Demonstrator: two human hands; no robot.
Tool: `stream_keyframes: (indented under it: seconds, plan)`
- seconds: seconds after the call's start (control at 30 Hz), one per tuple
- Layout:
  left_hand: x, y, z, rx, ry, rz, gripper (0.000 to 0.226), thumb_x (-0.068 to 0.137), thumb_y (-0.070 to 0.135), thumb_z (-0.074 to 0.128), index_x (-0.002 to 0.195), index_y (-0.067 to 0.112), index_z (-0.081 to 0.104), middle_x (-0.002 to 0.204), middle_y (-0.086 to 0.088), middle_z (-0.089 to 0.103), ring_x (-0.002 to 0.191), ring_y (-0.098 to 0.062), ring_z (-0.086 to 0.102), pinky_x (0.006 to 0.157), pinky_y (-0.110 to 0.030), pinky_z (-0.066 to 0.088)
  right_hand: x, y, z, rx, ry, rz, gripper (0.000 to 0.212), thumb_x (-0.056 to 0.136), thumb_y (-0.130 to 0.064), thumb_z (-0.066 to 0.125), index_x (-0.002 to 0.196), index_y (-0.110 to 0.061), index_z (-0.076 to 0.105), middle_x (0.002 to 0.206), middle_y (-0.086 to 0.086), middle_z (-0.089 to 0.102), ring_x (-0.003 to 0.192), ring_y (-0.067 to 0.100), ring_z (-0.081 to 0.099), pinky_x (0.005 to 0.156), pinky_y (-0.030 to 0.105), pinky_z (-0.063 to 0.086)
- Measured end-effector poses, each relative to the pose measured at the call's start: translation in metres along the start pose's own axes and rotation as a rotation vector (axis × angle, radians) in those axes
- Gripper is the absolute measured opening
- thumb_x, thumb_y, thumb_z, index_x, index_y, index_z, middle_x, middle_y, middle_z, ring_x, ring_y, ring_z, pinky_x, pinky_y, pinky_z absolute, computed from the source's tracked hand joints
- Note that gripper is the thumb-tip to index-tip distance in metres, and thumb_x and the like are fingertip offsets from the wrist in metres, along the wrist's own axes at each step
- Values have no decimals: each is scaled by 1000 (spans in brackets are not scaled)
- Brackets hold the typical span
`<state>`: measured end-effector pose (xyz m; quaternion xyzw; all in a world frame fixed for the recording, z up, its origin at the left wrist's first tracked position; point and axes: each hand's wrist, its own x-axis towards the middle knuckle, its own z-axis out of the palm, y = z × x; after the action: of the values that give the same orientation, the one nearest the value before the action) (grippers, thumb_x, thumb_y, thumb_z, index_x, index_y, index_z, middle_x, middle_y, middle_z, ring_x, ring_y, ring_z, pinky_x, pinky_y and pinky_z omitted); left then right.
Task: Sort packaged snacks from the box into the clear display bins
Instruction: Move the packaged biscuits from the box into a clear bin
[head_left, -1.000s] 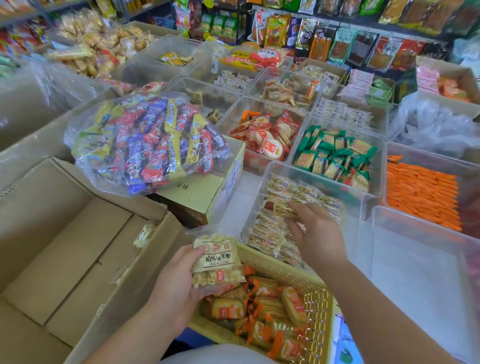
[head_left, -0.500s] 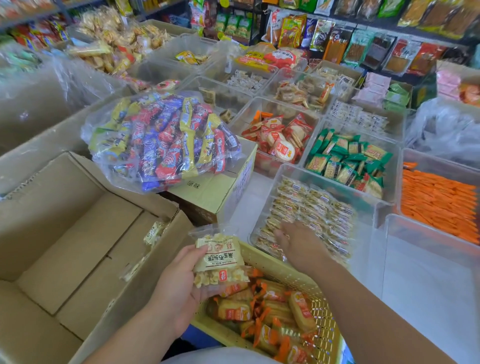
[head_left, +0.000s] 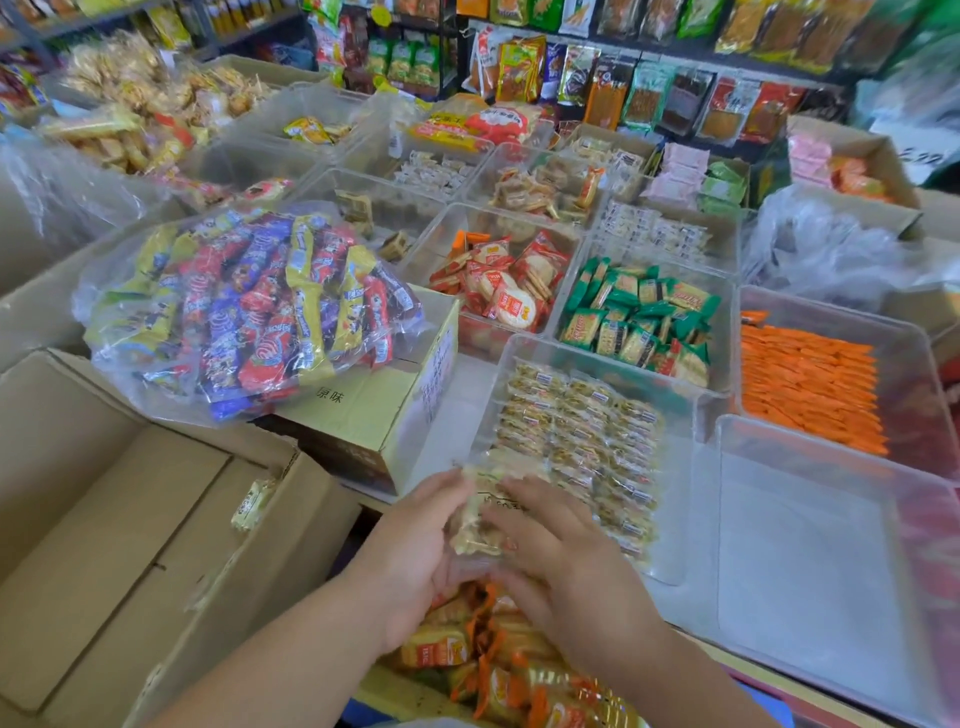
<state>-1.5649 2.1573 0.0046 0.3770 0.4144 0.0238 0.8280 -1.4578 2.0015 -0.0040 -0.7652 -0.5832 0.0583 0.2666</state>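
Observation:
Both hands meet on one clear packet of pale yellow snacks (head_left: 480, 519) at the near edge of a clear bin (head_left: 680, 426). My left hand (head_left: 415, 561) grips the packet from the left. My right hand (head_left: 561, 561) holds it from the right, fingers over its front. The bin holds several rows of the same small packets (head_left: 582, 431). The open cardboard box (head_left: 119, 545) lies at lower left, with one small packet (head_left: 253, 503) against its inner wall.
A yellow basket (head_left: 395, 693) of orange-wrapped snacks sits below my hands. A big clear bag of colourful snack bars (head_left: 249, 306) rests on a shut carton (head_left: 374, 410). More bins hold green, red and orange packets; one clear bin (head_left: 810, 566) at right has nothing in it.
My right hand came back from the bin of rowed packets and closed on the packet in my left hand. My left hand lifted the packet up and right, toward the bin's near edge.

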Motion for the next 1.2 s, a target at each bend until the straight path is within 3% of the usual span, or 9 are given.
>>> stream_keyframes:
  seconds: [0.1, 0.2, 0.3, 0.4, 0.5, 0.7, 0.9, 1.07, 1.2]
  plan:
    - [13, 7, 10, 349, 23, 53, 58, 86, 69, 52, 130, 33, 66, 119, -5, 74, 104, -26, 72, 81, -40, 56, 6, 17, -4, 12, 199, 101, 44, 90, -11, 74, 133, -16, 63, 128, 3, 66, 115, 24, 64, 95, 38, 56]
    - [34, 13, 6, 787, 175, 319, 54, 84, 78, 48, 128, 47, 58, 124, 18, 62, 120, -14, 59, 91, -34, 51, 18, 38, -9, -3, 247, 244, 39, 95, -8, 67, 133, -13, 64, 114, 3, 71, 101, 21, 66, 85, 23, 48]
    - [59, 7, -8, 1147, 263, 422, 78, 86, 66, 67, 150, 28, 42, 143, 1, 53, 133, -22, 50, 107, -42, 45, 36, 64, -10, -19, 251, 380, 34, 98, -7, 63, 132, -11, 65, 109, 9, 72, 96, 29, 66, 78, 26, 45]
    - [84, 2, -18, 1289, 146, 254, 112, 77, 72, 73, 163, 23, 19, 159, -5, 42, 143, -26, 43, 111, -42, 43, 64, 92, 3, -15, 119, 522, 35, 103, -16, 55, 137, -16, 61, 125, 11, 67, 116, 31, 60, 95, 34, 47]
    - [99, 2, -22, 1425, 99, 174, 118, 79, 73, 71, 165, 21, 9, 160, -6, 42, 142, -27, 46, 108, -41, 46, 78, 103, 26, -13, -150, 575, 38, 107, -30, 43, 144, -25, 53, 136, 8, 59, 124, 30, 54, 102, 41, 48]
    - [114, 8, -27, 1433, 95, 117, 97, 82, 61, 76, 155, 13, 33, 149, -10, 54, 131, -27, 55, 103, -40, 50, 86, 102, 56, 216, -335, 620, 48, 106, -45, 40, 154, -34, 37, 153, 8, 44, 136, 27, 47, 109, 37, 39]
    - [111, 6, -27, 1459, 97, 162, 95, 88, 60, 70, 160, 16, 26, 152, -8, 51, 134, -27, 53, 105, -38, 48, 91, 100, 69, 173, -382, 613, 55, 104, -47, 43, 156, -36, 29, 157, 8, 37, 138, 29, 44, 107, 37, 37]
    - [70, 10, -36, 1298, 151, 452, 82, 90, 59, 67, 158, 29, 33, 152, 3, 48, 138, -18, 45, 111, -36, 41, 90, 97, 61, 71, -443, 588, 61, 104, -55, 36, 159, -40, 15, 164, 7, 28, 146, 30, 34, 115, 45, 35]
    - [18, 21, -80, 1001, 262, 672, 45, 84, 53, 73, 126, 48, 60, 118, 25, 62, 109, 0, 58, 96, -27, 50, 96, 73, 49, -80, -372, 602, 71, 99, -64, 36, 159, -41, 6, 164, 3, 26, 147, 31, 31, 111, 52, 40]
